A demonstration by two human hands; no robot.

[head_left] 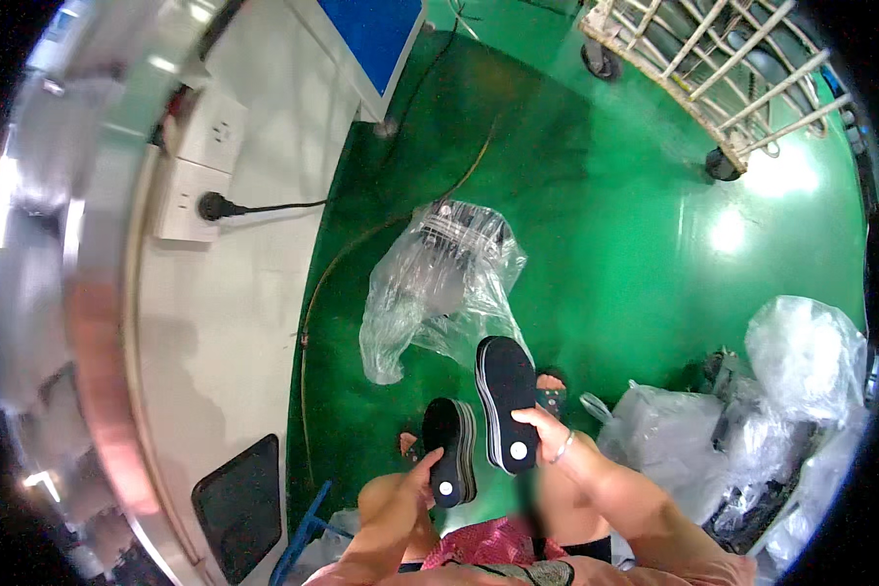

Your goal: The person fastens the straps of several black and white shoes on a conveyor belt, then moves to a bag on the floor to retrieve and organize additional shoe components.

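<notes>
My left hand is closed around the heel end of a stack of black insoles, whose layered grey and black edges show on its right side. My right hand grips a second stack of black insoles, held slightly higher and to the right. A round white spot marks the heel of each top insole. The two stacks are apart, side by side over my lap. Beyond them on the floor lies a clear plastic bag, with dark striped stacks showing through its far end.
Several filled clear plastic bags crowd the floor at my right. A wheeled cage trolley stands at the far right. On the left, a black cable runs from wall sockets; a thin hose curves over the green floor.
</notes>
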